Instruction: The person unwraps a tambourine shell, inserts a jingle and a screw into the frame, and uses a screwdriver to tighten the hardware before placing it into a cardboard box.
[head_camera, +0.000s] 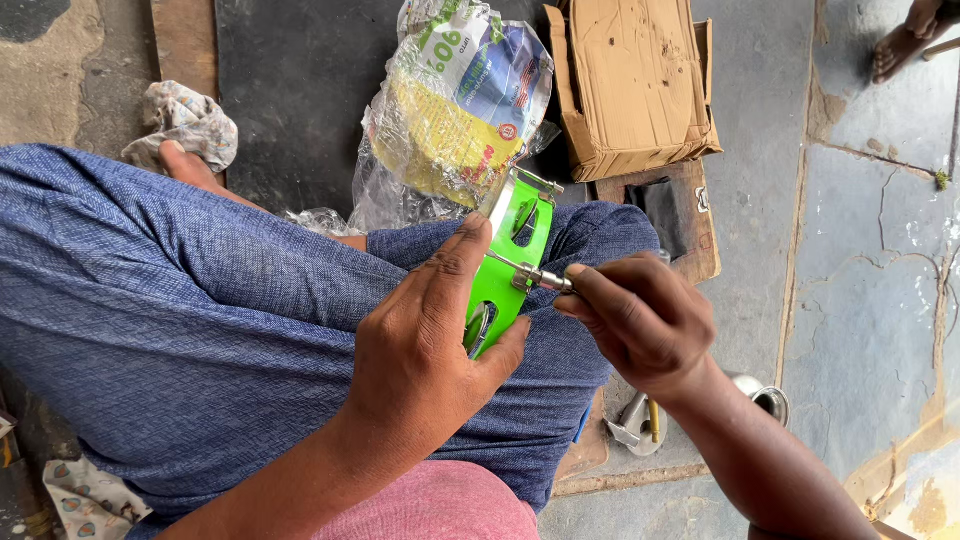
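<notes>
Green bracket pinned on the lap, small metal pin worked into it.

I see the green bracket (512, 262) at frame centre, resting on the blue-trousered thigh (200, 290); it looks like stiff, light painted metal, smooth-faced, best held by its long edges. My left hand (425, 345) is clamped round its seven o'clock edge, thumb across the face. My right hand (640, 320), at four o'clock, pinches the metal pin (545, 278) between closed fingertips. A crinkled plastic bag (455, 105) lies at twelve o'clock.
</notes>
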